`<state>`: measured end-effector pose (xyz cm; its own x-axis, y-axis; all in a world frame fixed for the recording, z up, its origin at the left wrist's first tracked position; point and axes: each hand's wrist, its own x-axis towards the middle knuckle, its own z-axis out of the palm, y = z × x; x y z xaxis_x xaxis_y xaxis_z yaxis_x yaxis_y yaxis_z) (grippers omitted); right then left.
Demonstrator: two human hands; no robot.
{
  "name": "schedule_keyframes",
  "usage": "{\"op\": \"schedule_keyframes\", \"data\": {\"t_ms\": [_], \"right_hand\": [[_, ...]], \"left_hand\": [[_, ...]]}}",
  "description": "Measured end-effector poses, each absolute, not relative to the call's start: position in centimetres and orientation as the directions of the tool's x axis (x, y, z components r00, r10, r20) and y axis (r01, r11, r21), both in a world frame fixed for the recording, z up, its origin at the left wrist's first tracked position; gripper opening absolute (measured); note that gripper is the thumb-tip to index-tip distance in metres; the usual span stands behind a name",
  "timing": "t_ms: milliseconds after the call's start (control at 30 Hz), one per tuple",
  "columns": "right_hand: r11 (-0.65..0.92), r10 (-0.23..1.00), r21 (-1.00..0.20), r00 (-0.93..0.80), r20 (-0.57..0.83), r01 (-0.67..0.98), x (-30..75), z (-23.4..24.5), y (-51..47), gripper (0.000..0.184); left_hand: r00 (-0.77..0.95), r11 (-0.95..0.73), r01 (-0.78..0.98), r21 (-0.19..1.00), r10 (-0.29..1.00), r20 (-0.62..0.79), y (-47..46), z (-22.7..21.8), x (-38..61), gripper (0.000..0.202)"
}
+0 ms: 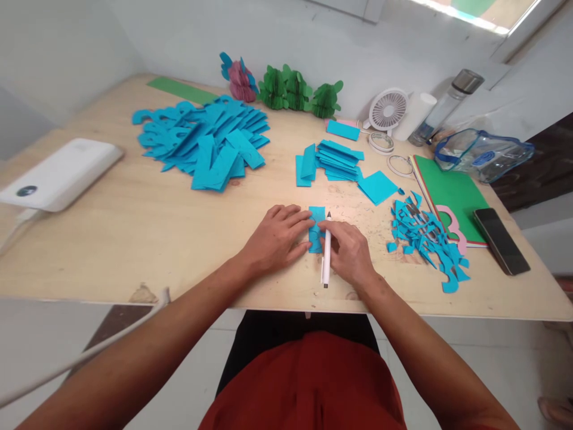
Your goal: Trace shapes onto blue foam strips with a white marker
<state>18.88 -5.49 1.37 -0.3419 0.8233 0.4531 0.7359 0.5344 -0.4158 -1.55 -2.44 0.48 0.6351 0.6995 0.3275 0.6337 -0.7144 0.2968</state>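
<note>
A small blue paper strip (pixel 317 212) lies upright to me on the table between my hands, with faint pencil-like lines on it. My left hand (pixel 280 236) rests with its fingers stretched out, the fingertips touching the strip's left edge. At the strip's right side is my right hand (pixel 349 251), fingers bent, index fingertip on the paper. A white pen (pixel 327 257) is held in that hand, its dark tip pointing away from me.
Folded blue papers (pixel 338 160) lie beyond my hands, and a large pile of cut blue pieces (pixel 201 140) is at left. Blue scraps (pixel 421 230) partly cover scissors (pixel 425 224) at right, near a phone (pixel 501 240). A power bank (pixel 62 173) and a fan (pixel 387 110) stand farther out.
</note>
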Motion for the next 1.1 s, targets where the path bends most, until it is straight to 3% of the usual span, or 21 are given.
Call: {"op": "schedule_keyframes", "data": {"t_ms": [1100], "right_hand": [[0.59, 0.793, -0.402, -0.41, 0.45, 0.701, 18.94, 1.42, -5.47, 0.033]], "left_hand": [[0.631, -0.714, 0.632, 0.301, 0.7, 0.335, -2.37, 0.34, -1.56, 0.04]]}}
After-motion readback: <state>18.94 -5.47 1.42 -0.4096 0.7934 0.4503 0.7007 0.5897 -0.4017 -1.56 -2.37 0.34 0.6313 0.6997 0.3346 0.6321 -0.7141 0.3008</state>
